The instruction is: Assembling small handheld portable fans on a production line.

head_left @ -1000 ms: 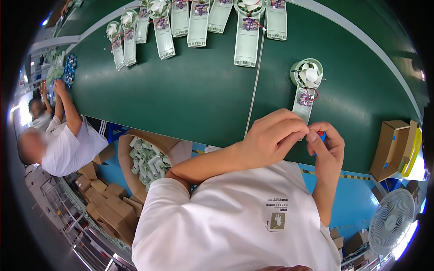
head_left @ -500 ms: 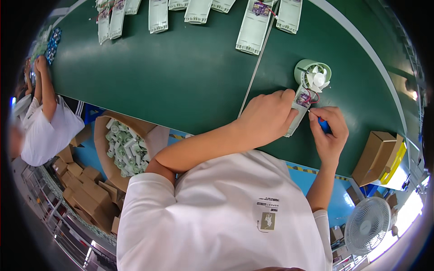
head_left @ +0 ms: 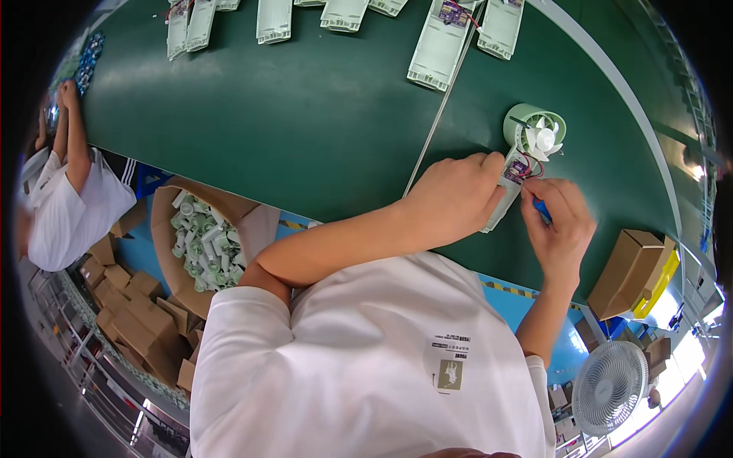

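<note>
Right hand: fingers curled in narrow around a blue thing, looks like a tool handle to me. Tip's hidden, so can't tell what it's touching.
Left hand: grip closed in on the handle of a pale green hand fan, seemingly steadying it.
Hand fan: on the right part of the bench, between the hands, blade end pointing away, insides exposed.
Loose wires: red ones loop out beside the little circuit board, super close to the right fingertips. A snagged finger could yank one off, imo.
Slip risk: if the left grip eases up, the handle could skate on that smooth top and the blue thing might scratch the board.
Blades: white, poking out the round end, so a careless knock could bend one.
Sides: big carton of green parts left, brown box right.
Far side: more opened fan handles lined up, well apart from the hands.
Far left: co-worker in white, arms reaching the bench.
</note>
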Action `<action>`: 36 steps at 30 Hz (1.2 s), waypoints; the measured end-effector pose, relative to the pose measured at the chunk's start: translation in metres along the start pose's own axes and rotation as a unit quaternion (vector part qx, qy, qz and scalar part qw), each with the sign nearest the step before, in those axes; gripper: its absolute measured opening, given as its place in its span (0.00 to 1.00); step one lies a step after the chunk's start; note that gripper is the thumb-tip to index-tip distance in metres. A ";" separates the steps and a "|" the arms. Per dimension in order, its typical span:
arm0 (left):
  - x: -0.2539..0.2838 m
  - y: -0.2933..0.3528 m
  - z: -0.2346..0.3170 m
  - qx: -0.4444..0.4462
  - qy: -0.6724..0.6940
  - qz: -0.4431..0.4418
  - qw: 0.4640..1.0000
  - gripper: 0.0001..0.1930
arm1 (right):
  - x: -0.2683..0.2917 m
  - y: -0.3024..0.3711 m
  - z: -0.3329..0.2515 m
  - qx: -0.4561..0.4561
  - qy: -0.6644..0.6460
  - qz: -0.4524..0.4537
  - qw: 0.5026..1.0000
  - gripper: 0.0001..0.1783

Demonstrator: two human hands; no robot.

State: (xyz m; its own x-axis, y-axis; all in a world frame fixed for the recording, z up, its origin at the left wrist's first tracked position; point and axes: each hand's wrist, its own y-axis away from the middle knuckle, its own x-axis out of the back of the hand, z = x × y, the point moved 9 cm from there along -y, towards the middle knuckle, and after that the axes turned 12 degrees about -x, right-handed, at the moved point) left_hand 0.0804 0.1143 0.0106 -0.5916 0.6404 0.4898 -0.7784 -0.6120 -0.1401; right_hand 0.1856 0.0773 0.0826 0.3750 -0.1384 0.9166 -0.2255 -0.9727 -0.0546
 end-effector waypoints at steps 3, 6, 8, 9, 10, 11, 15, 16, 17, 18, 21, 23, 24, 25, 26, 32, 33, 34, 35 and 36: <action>0.002 -0.001 0.003 -0.015 -0.012 0.002 1.000 0.11 | -0.003 0.002 -0.002 -0.027 0.014 0.010 0.999 0.06; 0.001 0.000 0.000 -0.008 -0.011 0.007 1.000 0.12 | -0.004 0.008 0.002 -0.112 -0.008 0.036 0.993 0.05; 0.000 0.000 -0.002 0.002 -0.005 0.011 1.000 0.13 | -0.008 0.011 0.010 -0.167 -0.026 0.037 0.985 0.05; 0.000 0.000 -0.001 -0.003 -0.005 0.014 1.000 0.13 | -0.007 0.013 0.010 -0.166 -0.024 0.058 0.984 0.05; 0.001 -0.001 0.000 -0.009 -0.005 0.016 1.000 0.14 | -0.005 0.014 0.010 -0.164 -0.022 0.079 0.983 0.05; 0.002 -0.001 0.001 -0.009 -0.005 0.015 1.000 0.14 | -0.005 0.014 0.011 -0.166 -0.022 0.079 0.983 0.05; -0.001 -0.003 0.002 -0.016 -0.015 -0.001 1.000 0.12 | -0.020 0.017 0.042 -0.348 -0.168 0.003 0.922 0.10; -0.002 -0.003 0.002 -0.015 -0.020 -0.001 1.000 0.12 | -0.025 0.018 0.046 -0.384 -0.230 -0.016 0.894 0.12; -0.003 -0.003 0.001 -0.016 -0.019 -0.003 1.000 0.12 | -0.023 0.016 0.050 -0.386 -0.230 -0.014 0.893 0.12; -0.003 -0.003 0.001 -0.016 -0.012 -0.003 1.000 0.12 | -0.031 0.017 0.057 -0.403 -0.263 -0.064 0.874 0.12; -0.005 -0.004 0.001 -0.017 -0.001 -0.001 1.000 0.12 | -0.044 0.017 0.071 -0.420 -0.305 -0.136 0.844 0.13; -0.006 -0.004 0.002 -0.021 0.001 -0.002 1.000 0.12 | -0.047 0.018 0.072 -0.422 -0.316 -0.156 0.835 0.13; -0.005 -0.003 0.000 -0.007 0.008 -0.004 1.000 0.12 | -0.048 0.016 0.068 -0.421 -0.317 -0.165 0.834 0.13; -0.004 -0.003 -0.002 0.007 0.016 -0.006 1.000 0.11 | -0.048 0.016 0.066 -0.419 -0.318 -0.175 0.832 0.13; -0.003 -0.003 0.000 0.001 0.016 -0.009 1.000 0.11 | -0.046 0.018 0.068 -0.421 -0.320 -0.169 0.832 0.13; 0.002 0.017 0.005 0.035 0.068 0.023 0.997 0.25 | -0.047 0.046 0.057 -0.376 -0.460 -0.175 0.785 0.18; 0.007 0.020 0.012 0.013 0.081 0.014 0.997 0.30 | -0.045 0.048 0.050 -0.370 -0.493 -0.175 0.768 0.20; 0.009 0.023 0.018 -0.009 0.093 0.006 0.996 0.36 | -0.044 0.049 0.045 -0.363 -0.526 -0.174 0.749 0.22; 0.008 0.029 0.018 -0.005 0.094 0.004 0.996 0.36 | -0.046 0.052 0.046 -0.366 -0.527 -0.177 0.747 0.22; 0.004 0.035 0.020 -0.009 0.077 -0.016 0.997 0.38 | -0.045 0.054 0.047 -0.352 -0.507 -0.171 0.768 0.21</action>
State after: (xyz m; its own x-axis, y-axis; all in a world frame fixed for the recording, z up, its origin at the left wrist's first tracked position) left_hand 0.0550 0.0866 0.0246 -0.5900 0.7247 0.3560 -0.8007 -0.5817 -0.1428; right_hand 0.1988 0.0219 0.0193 0.9477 -0.3178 0.0303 -0.2535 -0.6917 0.6762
